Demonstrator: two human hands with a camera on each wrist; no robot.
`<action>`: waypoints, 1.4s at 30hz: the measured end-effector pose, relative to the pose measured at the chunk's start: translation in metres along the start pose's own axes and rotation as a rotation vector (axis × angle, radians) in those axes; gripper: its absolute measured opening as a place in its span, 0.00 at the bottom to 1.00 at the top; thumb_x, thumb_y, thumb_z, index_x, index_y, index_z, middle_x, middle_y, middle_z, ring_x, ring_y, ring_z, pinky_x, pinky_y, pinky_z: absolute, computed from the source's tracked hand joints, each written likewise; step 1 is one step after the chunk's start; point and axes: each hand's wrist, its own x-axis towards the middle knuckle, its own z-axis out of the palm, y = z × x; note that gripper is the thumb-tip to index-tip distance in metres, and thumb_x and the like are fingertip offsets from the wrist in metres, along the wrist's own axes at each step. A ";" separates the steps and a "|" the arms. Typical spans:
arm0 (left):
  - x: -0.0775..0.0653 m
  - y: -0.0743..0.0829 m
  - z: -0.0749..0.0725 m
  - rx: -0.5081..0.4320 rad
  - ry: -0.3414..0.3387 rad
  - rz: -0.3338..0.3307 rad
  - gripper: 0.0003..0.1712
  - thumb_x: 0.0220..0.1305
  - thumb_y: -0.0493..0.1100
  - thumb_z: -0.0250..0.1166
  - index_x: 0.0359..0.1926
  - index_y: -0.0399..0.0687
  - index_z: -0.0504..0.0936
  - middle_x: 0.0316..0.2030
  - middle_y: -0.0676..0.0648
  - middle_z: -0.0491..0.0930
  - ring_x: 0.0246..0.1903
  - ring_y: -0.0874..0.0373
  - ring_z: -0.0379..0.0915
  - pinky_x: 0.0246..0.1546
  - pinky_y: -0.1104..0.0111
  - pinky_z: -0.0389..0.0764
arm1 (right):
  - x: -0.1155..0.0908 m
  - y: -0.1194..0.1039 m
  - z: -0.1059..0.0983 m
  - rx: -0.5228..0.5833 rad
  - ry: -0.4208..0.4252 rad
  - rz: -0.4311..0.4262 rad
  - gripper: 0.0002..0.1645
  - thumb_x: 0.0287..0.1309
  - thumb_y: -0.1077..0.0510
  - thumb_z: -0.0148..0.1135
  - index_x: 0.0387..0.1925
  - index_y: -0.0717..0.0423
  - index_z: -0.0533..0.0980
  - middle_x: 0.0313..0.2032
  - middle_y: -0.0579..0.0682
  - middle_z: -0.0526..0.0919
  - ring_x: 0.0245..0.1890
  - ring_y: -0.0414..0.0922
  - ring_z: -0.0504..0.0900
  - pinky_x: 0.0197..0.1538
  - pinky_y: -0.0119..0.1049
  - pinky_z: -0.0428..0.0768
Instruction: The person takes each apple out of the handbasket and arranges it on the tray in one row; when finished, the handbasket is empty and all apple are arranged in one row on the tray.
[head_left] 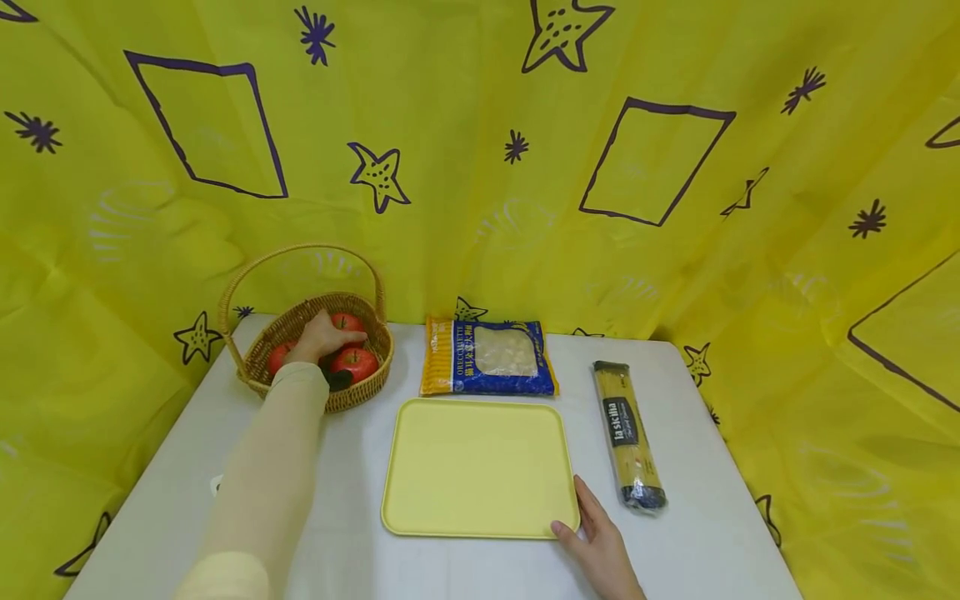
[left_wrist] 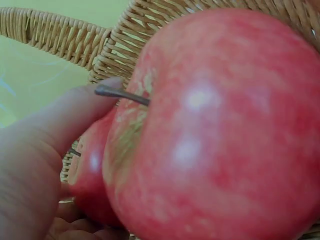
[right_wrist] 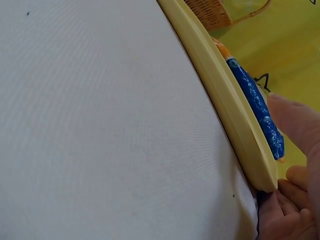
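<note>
My left hand (head_left: 318,337) reaches into a wicker basket (head_left: 367,387) at the back left. Its thumb and fingers lie around the far red apple (head_left: 347,322), seen behind a larger one in the left wrist view. That nearer apple (head_left: 355,364) fills much of the left wrist view, its stem beside my thumb (left_wrist: 75,110). Another red apple (head_left: 279,357) sits left of the hand, and something dark green (head_left: 341,380) lies by the near apple. My right hand (head_left: 600,546) holds the near right corner of a pale yellow tray (head_left: 480,471), thumb at the front rim, fingers along the side.
Behind the tray lies a blue and yellow bag of orecchiette (head_left: 502,358). A long pack of spaghetti (head_left: 628,437) lies to the tray's right. The basket's tall handle (head_left: 300,250) arches above the left hand. A yellow patterned curtain (head_left: 465,242) surrounds the white table (head_left: 352,492).
</note>
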 end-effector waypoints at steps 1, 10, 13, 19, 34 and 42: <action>0.000 0.000 0.001 0.010 0.000 0.000 0.51 0.60 0.57 0.67 0.64 0.21 0.54 0.58 0.24 0.63 0.57 0.31 0.62 0.58 0.46 0.66 | 0.000 0.001 0.000 0.004 0.002 -0.005 0.57 0.52 0.51 0.75 0.74 0.63 0.52 0.73 0.61 0.51 0.72 0.53 0.51 0.59 0.20 0.56; -0.002 0.002 0.005 0.050 0.027 -0.022 0.43 0.60 0.51 0.69 0.57 0.19 0.60 0.53 0.23 0.67 0.53 0.32 0.66 0.55 0.47 0.70 | -0.001 0.005 -0.002 -0.034 0.000 -0.108 0.54 0.51 0.57 0.75 0.71 0.70 0.55 0.73 0.62 0.52 0.71 0.56 0.50 0.60 0.20 0.57; -0.002 0.002 0.006 0.043 0.032 -0.036 0.44 0.60 0.51 0.68 0.58 0.18 0.59 0.53 0.22 0.66 0.53 0.31 0.66 0.55 0.47 0.70 | -0.001 0.005 -0.002 -0.070 0.003 -0.118 0.54 0.50 0.55 0.76 0.70 0.71 0.56 0.73 0.61 0.53 0.71 0.56 0.51 0.60 0.21 0.57; 0.000 -0.005 0.008 0.015 0.066 -0.031 0.46 0.59 0.52 0.68 0.59 0.18 0.58 0.54 0.22 0.65 0.55 0.30 0.64 0.55 0.46 0.69 | -0.001 0.006 -0.003 -0.089 -0.008 -0.141 0.53 0.51 0.54 0.75 0.70 0.72 0.57 0.73 0.60 0.54 0.71 0.54 0.52 0.60 0.23 0.58; -0.016 0.013 -0.013 -0.250 0.193 0.106 0.52 0.59 0.57 0.70 0.70 0.29 0.56 0.60 0.30 0.66 0.57 0.36 0.66 0.58 0.47 0.68 | -0.002 0.006 -0.004 -0.126 -0.009 -0.150 0.53 0.51 0.52 0.75 0.70 0.72 0.57 0.73 0.60 0.54 0.71 0.54 0.52 0.60 0.22 0.58; -0.043 0.032 -0.021 -0.349 0.188 0.152 0.56 0.57 0.59 0.71 0.74 0.37 0.51 0.64 0.34 0.65 0.60 0.39 0.63 0.60 0.48 0.65 | -0.001 0.003 -0.004 -0.117 -0.025 -0.125 0.53 0.52 0.55 0.74 0.70 0.72 0.56 0.73 0.59 0.53 0.71 0.52 0.52 0.60 0.25 0.58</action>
